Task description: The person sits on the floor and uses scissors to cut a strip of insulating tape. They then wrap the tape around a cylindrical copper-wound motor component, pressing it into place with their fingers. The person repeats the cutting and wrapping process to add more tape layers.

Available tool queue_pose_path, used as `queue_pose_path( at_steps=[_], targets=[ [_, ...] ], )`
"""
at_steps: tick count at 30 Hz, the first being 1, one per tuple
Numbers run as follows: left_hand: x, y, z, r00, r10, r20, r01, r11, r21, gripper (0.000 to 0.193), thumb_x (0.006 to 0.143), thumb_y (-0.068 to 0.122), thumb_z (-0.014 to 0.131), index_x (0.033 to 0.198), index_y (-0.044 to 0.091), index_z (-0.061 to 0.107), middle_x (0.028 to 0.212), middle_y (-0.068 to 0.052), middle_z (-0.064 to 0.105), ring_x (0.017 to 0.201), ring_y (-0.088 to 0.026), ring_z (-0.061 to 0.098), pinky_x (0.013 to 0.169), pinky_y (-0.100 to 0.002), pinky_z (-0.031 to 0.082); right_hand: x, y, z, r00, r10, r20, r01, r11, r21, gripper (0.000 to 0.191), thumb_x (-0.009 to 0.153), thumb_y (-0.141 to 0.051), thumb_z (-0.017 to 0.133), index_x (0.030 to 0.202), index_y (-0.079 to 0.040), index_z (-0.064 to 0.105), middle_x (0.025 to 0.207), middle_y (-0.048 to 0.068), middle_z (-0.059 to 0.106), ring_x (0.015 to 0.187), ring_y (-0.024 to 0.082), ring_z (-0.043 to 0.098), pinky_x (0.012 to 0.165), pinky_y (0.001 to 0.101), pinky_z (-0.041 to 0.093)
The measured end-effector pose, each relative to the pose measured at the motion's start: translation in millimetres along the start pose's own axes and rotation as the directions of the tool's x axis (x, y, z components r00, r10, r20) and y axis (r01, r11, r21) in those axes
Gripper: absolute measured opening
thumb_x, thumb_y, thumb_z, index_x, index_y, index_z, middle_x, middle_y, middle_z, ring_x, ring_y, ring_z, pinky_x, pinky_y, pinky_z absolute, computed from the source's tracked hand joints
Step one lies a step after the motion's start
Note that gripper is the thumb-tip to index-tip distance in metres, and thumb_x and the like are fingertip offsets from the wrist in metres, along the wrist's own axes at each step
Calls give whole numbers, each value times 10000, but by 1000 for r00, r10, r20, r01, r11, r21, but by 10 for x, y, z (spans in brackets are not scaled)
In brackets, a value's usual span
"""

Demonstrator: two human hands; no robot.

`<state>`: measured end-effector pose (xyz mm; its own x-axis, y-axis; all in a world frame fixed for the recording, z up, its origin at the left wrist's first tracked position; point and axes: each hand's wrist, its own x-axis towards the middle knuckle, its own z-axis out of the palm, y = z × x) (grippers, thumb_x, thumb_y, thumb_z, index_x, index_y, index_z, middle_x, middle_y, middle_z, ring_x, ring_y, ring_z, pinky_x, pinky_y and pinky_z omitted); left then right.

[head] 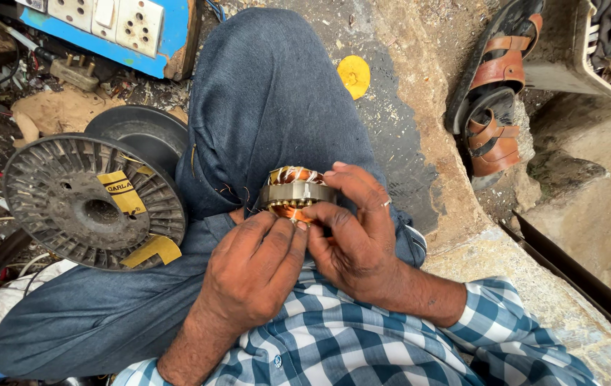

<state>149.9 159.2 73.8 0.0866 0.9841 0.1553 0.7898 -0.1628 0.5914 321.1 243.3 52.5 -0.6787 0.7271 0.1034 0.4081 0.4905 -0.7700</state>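
In the head view we hold a small motor core, a grey metal ring wound with copper wire, against our raised knee. Our right hand wraps around the core's near right side, fingers curled over its top edge and thumb pressed beneath, so it is closed on the core. Our left hand lies just below the core, fingers bent close together, their tips touching the copper winding at the lower rim; we cannot tell whether they pinch a strand.

We judge the step in hand to be working the wire at the core's lower edge. It seems to call for a steady right-hand hold and fine fingertip work from the left.

Left of the core, a grey wire spool leans against the leg, with a black disc behind it. Far right of the core, sandals lie on the stone floor. Room is tight on the left; the right is more open.
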Motion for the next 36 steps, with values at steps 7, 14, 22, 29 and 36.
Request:
queue_pose_path(
  at_steps=[7, 14, 22, 29, 36],
  targets=[
    [-22, 18, 46, 1000, 5, -17, -5, 1000, 0, 195, 944, 73, 669, 1080, -54, 726, 1021, -175, 706, 999, -312, 712, 807, -410, 644, -39, 27, 13, 999, -26, -21, 25, 999, -49, 216, 825, -32, 817, 979, -4, 668, 1276, 178, 534, 1323, 352, 540, 1075, 469, 532],
    [-24, 10, 103, 997, 32, -75, -29, 999, 37, 153, 952, 56, 712, 1062, -48, 737, 997, -160, 714, 993, -302, 715, 802, -394, 643, -111, 24, 64, 995, -41, -87, 35, 997, -76, 209, 833, -53, 838, 958, -27, 672, 1223, 125, 556, 1296, 325, 575, 1020, 443, 565],
    [42, -77, 42, 994, 40, -101, -46, 997, -55, 141, 931, 69, 737, 1027, -35, 738, 964, -145, 719, 951, -273, 736, 785, -395, 641, -97, 107, 101, 990, 23, -142, 3, 984, 179, 253, 862, -125, 842, 985, 3, 662, 1290, 159, 543, 1273, 308, 606, 1078, 428, 580],
    [60, -127, 25, 987, 98, -125, -109, 991, -81, 140, 942, 70, 731, 1049, -20, 722, 987, -139, 713, 978, -276, 735, 809, -404, 643, -140, 136, 58, 997, 43, -66, -27, 975, 222, 230, 909, -94, 832, 1054, 20, 694, 1354, 192, 530, 1319, 290, 597, 1100, 359, 591],
    [-65, -97, 85, 973, -187, -138, 154, 963, -222, 230, 878, 115, 815, 1068, 28, 720, 989, -111, 680, 953, -266, 704, 791, -388, 603, -146, 203, 61, 994, 80, -71, -54, 948, 313, 263, 919, -149, 828, 1032, 27, 668, 1403, 190, 473, 1336, 265, 595, 1124, 357, 586]
  ],
)
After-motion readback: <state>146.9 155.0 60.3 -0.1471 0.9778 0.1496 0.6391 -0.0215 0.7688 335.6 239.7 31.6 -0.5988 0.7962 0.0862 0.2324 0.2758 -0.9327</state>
